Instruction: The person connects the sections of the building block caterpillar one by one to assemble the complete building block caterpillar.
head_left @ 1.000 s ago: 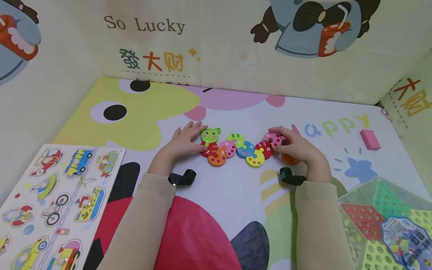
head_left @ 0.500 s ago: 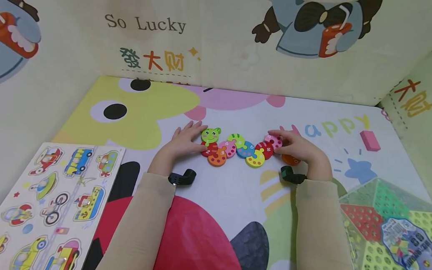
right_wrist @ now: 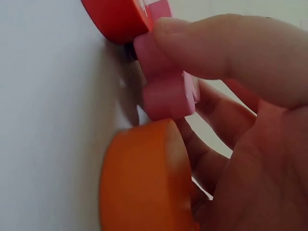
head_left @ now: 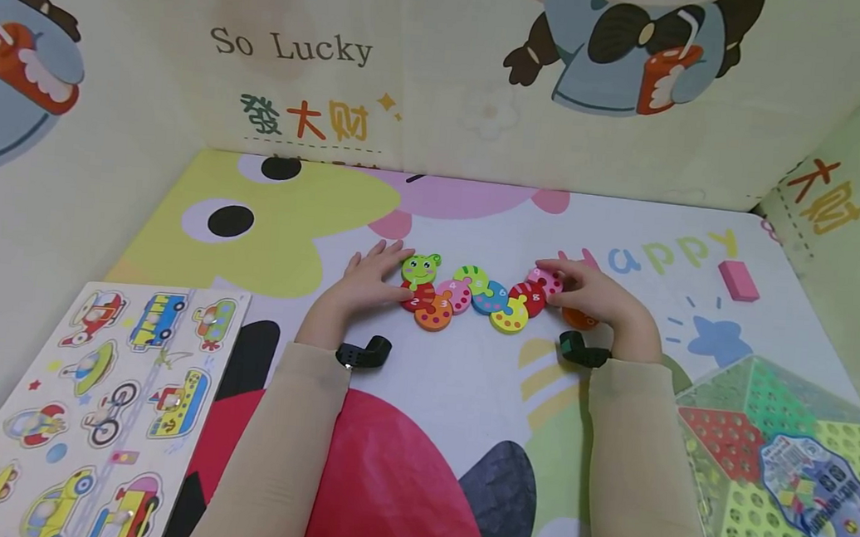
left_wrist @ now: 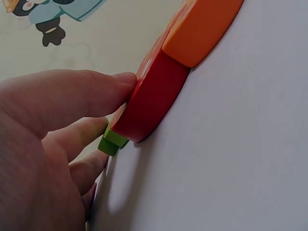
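Observation:
A wooden caterpillar puzzle made of several numbered round pieces lies across the table; its blue piece (head_left: 489,298) is near the middle. At its left end is the green smiling head (head_left: 420,269), above the red piece (left_wrist: 156,94). My left hand (head_left: 360,284) rests there, thumb tip on the red piece's edge and fairly straight fingers by the head. At the other end, my right hand (head_left: 599,295) pinches the pink piece (right_wrist: 166,86) between thumb and fingers, beside another red piece (right_wrist: 118,19). A separate orange piece (right_wrist: 139,178) lies under the right hand, mostly hidden in the head view.
A vehicle picture board (head_left: 111,379) lies at the left front. At the right front stands a clear box (head_left: 775,467) of coloured perforated plates. A pink block (head_left: 739,280) sits at the back right. Printed cloth walls (head_left: 442,95) rise behind and beside the table.
The pink piece at the right end has shifted very slightly right and turned a little in my right hand. My left hand stays in place.

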{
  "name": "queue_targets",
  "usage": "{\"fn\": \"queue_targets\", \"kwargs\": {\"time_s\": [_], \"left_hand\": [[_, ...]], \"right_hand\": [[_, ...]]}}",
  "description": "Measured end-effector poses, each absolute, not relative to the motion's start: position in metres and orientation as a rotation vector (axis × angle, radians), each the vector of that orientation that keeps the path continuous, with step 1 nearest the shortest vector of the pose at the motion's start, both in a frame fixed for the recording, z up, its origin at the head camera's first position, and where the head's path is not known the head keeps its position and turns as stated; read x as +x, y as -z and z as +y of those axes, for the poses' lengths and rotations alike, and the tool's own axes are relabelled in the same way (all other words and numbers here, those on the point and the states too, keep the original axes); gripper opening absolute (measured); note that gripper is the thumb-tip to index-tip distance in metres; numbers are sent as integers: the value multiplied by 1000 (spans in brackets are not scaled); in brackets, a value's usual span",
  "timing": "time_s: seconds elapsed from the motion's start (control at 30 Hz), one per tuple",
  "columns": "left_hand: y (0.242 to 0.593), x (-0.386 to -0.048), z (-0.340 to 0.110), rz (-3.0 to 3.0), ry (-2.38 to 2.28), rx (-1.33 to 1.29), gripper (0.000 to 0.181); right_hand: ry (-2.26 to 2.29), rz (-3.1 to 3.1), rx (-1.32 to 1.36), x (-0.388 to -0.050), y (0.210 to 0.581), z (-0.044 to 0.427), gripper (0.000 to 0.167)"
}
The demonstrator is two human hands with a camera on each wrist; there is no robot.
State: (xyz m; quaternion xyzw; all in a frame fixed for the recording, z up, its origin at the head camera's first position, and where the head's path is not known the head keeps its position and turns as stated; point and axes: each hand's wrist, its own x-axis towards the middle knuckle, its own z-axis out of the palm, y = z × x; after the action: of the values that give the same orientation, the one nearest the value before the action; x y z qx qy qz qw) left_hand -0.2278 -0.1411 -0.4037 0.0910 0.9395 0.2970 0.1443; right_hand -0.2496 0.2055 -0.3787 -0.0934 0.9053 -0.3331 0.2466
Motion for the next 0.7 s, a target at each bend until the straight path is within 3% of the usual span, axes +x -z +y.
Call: {"fn": "queue_targets", "kwargs": {"time_s": [0.7], "left_hand": [[406,-230,-142,2705,-852,264,75]], "right_hand": [[867,2462,-222,-249,376,206,62]]}}
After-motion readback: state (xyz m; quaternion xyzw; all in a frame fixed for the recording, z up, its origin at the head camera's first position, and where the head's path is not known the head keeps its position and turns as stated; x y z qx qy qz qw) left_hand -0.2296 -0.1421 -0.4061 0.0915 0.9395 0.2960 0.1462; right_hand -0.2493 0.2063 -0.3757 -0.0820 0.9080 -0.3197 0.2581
